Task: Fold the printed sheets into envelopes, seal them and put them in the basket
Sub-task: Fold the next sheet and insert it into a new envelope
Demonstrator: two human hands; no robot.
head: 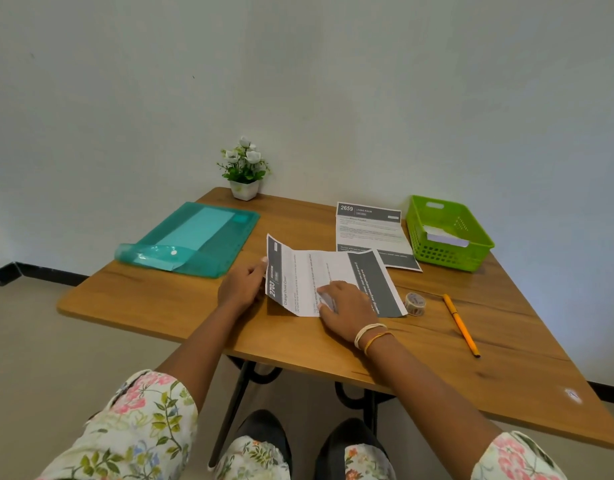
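Left hand (241, 284): grasps the raised left edge of the white printed sheet with dark bands (319, 282), mid-table.
Right hand (343, 308): fingers flat, pressing the sheet down.
Nearby: clear tape roll (415, 303) just right; green plastic basket (437, 252) behind.

A wooden table (153, 299) on black metal legs (229, 410) stands against a plain pale wall (298, 81) (black skirting (39, 271) beneath), over beige floor (73, 358).

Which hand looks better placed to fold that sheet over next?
Probably the left hand: it pinches the printed sheet's raised left edge, ready to swing it over. The right hand lies on the sheet, pinning it down.
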